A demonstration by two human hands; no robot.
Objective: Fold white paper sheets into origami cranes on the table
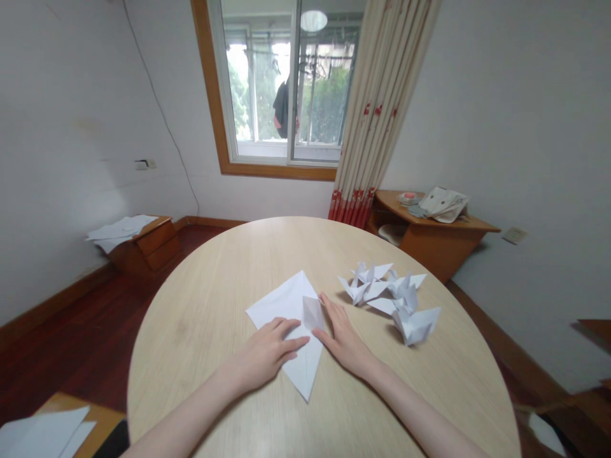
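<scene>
A white sheet of paper point(277, 302), partly folded into a kite-like shape, lies on the round table with one point toward me. My left hand point(274, 348) rests on its lower left part, fingers spread and pressing on the surface. At the right edge, my right hand point(344, 334) is open, its thumb and forefinger apart and touching the sheet beside a small greyish folded flap point(312, 313). To the right of that hand sit several folded white paper figures point(370, 283), with pointed tips; one figure point(416, 326) is nearer me.
The round wooden table point(214, 280) fills the middle. Beyond it stand a low drawer cabinet point(157, 245) with papers on the left and a corner desk point(429, 235) holding a cloth bag on the right. More papers point(45, 436) lie at lower left.
</scene>
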